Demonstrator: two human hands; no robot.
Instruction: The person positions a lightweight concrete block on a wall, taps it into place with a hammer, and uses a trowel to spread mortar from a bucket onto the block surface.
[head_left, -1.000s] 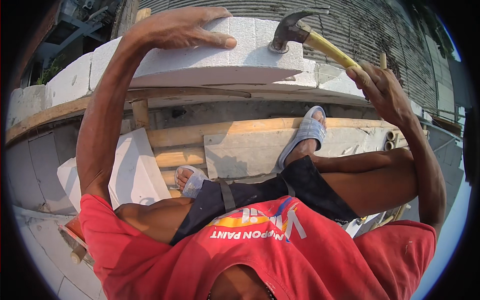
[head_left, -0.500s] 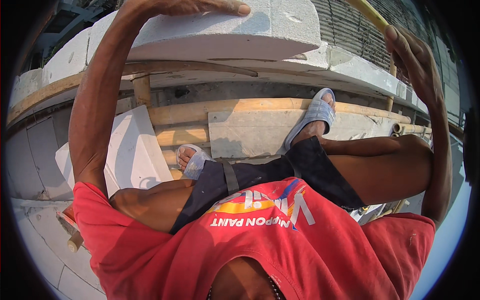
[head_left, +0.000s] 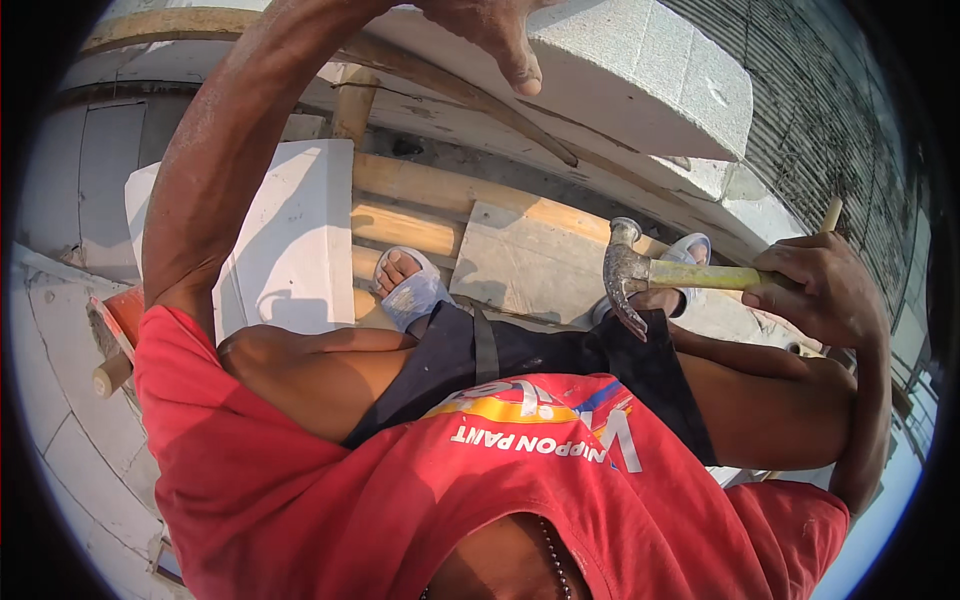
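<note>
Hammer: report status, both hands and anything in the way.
Left hand open at the white block, contact unclear. Right hand gripping the hammer, clear of the block. Hammer partly hides the sandaled right foot from view.

The right grip (head_left: pixel 820 285) holds a yellow-handled claw hammer (head_left: pixel 690 273), its claw pointing toward the dark shorts (head_left: pixel 545 350) — the left grip (head_left: pixel 492 30), thumb spread, is beside a white block (head_left: pixel 665 75). Bamboo poles (head_left: pixel 410 229) and a grey board (head_left: pixel 520 262) lie below, near the slippered feet (head_left: pixel 418 297).
</note>
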